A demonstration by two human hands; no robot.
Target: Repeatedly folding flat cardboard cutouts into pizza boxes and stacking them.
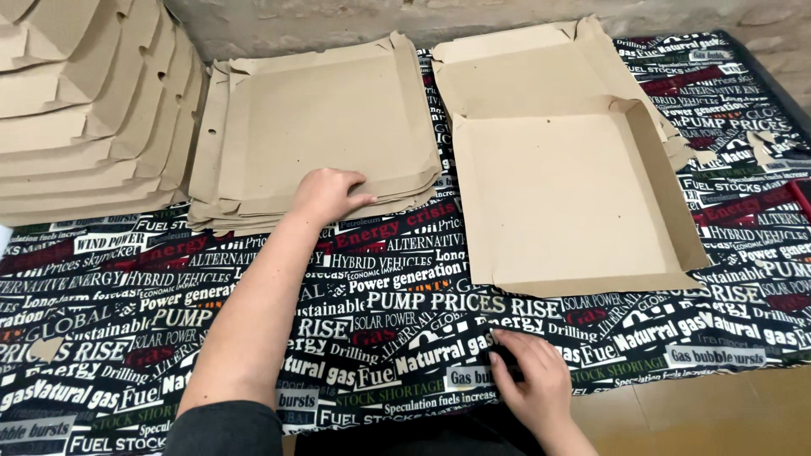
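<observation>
- From the head view, we look down on a counter point(127, 338) covered by a dark cloth printed all over with words in white, red and green.
- Our left hand point(328, 194) lies flat on the near edge of a stack of flat cardboard box blanks point(317, 127), at the middle far part of the counter. Its fingers point(359, 201) are pressed together and rest on top of the stack, pointing right; we cannot tell whether the thumb is hooked under a sheet.
- That stack lies directly under and beyond the left hand, its flaps unfolded, its edges running roughly square to the counter's near edge. The left hand is the one touching it; the right is well apart from it.
- Our right hand point(530, 384) sits at the near edge of the counter, its fingers curled down onto the cloth, seemingly pinching or pressing the fabric. It holds no cardboard.
- A half-folded cardboard box point(566, 203) lies open on the right, far from the right hand and just beside the stack; its side walls stand partly raised, its lid flap lies back towards the wall.
- A second pile of folded boxes point(84, 110) sits at the far left, fanned in steps.
- Small cardboard scraps point(764, 148) lie at the far right of the cloth.
</observation>
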